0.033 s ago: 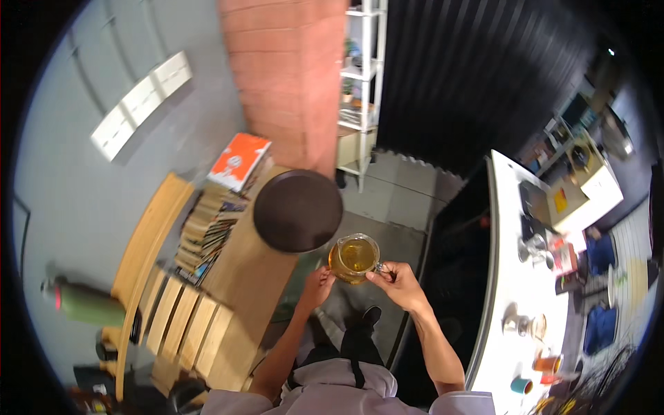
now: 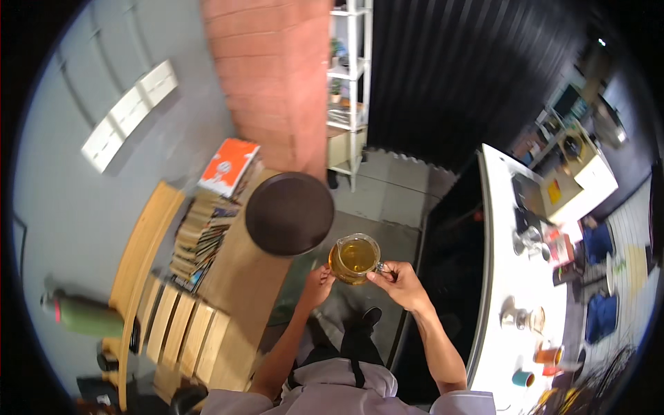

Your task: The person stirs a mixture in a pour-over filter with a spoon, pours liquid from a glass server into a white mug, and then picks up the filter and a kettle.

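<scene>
I hold a round glass jug [image 2: 357, 256] of clear golden-amber liquid in front of my body, above the floor. My right hand [image 2: 402, 285] grips the handle on its right side, thumb on top. The fingers of my left hand [image 2: 319, 285] are closed against the jug's lower left side; their tips are partly hidden by it. Just beyond and to the left of the jug, a round dark brown tray [image 2: 290, 213] rests on the wooden bench top, overhanging its right edge.
Left of the tray are a row of books [image 2: 200, 238], an orange-and-white book [image 2: 229, 167] and wooden slats [image 2: 187, 328]. A long white counter [image 2: 487, 290] on the right bears glassware, an orange cup [image 2: 548, 355] and a teal cup [image 2: 523, 378]. White shelves [image 2: 351, 90] stand ahead.
The surroundings, tray included, have shifted slightly left in the picture. Both hands keep the same hold on the jug.
</scene>
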{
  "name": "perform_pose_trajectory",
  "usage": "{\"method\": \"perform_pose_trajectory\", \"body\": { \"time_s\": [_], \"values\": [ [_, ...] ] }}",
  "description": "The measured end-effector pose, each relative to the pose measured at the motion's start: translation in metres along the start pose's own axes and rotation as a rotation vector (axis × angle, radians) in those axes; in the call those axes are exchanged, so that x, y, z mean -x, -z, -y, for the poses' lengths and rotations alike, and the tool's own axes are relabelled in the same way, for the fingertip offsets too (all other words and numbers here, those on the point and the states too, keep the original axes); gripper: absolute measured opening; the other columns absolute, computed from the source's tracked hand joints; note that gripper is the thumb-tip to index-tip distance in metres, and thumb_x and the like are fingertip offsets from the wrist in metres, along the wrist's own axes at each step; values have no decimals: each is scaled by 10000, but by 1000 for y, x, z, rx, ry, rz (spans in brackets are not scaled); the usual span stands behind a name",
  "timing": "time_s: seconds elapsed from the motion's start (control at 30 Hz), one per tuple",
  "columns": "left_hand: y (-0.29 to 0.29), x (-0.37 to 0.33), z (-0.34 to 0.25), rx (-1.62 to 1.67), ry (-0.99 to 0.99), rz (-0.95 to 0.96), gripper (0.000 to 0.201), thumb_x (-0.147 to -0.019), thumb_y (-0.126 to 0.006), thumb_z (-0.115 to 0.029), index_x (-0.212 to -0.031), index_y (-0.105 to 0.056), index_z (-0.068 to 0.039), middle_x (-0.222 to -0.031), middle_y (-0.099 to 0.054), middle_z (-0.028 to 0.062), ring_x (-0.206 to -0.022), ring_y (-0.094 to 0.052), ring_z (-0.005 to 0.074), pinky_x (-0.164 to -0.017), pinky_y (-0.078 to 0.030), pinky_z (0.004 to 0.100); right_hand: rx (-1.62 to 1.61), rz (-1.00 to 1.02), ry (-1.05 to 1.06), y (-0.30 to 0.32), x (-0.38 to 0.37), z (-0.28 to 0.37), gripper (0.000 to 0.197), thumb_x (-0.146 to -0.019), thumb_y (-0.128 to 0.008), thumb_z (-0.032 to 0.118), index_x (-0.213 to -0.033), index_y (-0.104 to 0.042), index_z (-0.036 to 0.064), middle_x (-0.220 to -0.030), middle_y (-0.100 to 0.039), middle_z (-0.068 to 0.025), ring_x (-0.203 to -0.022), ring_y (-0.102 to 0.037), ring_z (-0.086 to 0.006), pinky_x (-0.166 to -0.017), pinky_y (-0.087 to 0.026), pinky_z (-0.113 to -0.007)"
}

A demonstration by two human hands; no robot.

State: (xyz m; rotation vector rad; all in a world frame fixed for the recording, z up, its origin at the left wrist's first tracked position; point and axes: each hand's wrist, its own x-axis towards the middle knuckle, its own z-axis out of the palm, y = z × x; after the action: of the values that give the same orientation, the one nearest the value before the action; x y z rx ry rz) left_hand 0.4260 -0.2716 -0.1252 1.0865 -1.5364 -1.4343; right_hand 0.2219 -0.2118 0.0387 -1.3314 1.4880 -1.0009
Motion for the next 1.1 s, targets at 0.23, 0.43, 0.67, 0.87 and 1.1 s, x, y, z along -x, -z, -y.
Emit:
{"method": "perform_pose_trajectory", "body": {
  "time_s": [0.23, 0.43, 0.67, 0.87, 1.1],
  "values": [
    [-120, -61, -74, -3, -54, 413, 235, -847, -546, -5, -1076, -594, 10, -877, -659, 80, -826, -612, 131, -767, -497, 295, -63, -244, -113, 106, 54, 9, 459, -864, -685, 164, -570, -337, 111, -585, -290, 83, -565, -241, -39, -478, -205, -240],
    [-256, -111, -62, 113, -405, 553, 289, -826, -611, -88, -1104, -580, -16, -1017, -659, 97, -930, -638, 188, -824, -499, 317, -76, -425, -163, 179, 95, 26, 404, -883, -665, 217, -591, -416, 92, -580, -325, 91, -535, -269, -35, -469, -226, -222],
    [-402, -155, -109, 398, -352, 919, 461, -784, -711, -264, -1132, -531, -22, -1046, -620, 155, -967, -615, 259, -838, -484, 346, -3, -714, -324, 259, 146, 13, 368, -872, -666, 309, -680, -588, 5, -546, -456, 40, -513, -397, -46, -458, -319, -239],
    [-468, -172, -196, -100, -787, 898, 624, -666, -764, -274, -1188, -477, -90, -1058, -563, 119, -1069, -517, 293, -900, -392, 396, -79, -977, -421, 305, 180, 9, 295, -903, -634, 230, -695, -555, 36, -566, -430, 63, -504, -352, -30, -451, -303, -218],
    [-538, -179, -224, -351, -908, 977, 656, -680, -746, -354, -1202, -462, -76, -1089, -526, 140, -1084, -506, 320, -862, -373, 481, -30, -1140, -432, 353, 220, -16, 416, -891, -624, 357, -635, -522, 45, -601, -441, 48, -571, -418, -52, -544, -411, -238]
  ]
}}
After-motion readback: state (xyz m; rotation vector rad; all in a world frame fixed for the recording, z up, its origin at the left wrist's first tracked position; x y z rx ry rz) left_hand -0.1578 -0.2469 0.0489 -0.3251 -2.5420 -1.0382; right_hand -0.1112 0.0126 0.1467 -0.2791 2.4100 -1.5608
